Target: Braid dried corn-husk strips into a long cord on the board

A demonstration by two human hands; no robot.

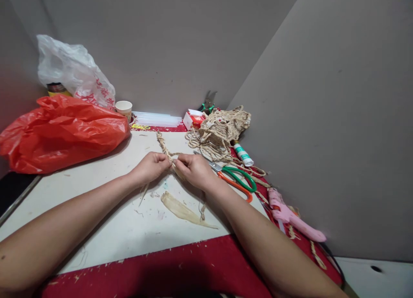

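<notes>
A braided straw-coloured cord [163, 144] runs from the middle of the white board [122, 225] down to my two hands. My left hand [153, 165] pinches its near end from the left, thumb and fingers pressed together. Close beside it, my right hand [192, 169] grips the same end from the right, fingers curled. Loose strands hang below both hands. Nearer to me, a flat dried husk strip [183, 210] lies on the board. Scissors [237, 179] with green and orange handles rest just right of my right hand, their blades partly behind it.
A heap of braided cord [222, 128] lies at the back right, near a white-and-green tube [243, 155]. A pink glue gun [293, 218] is on the right edge. Red bag [67, 134], paper cup [124, 109] and clear sticks [158, 119] stand at the back left.
</notes>
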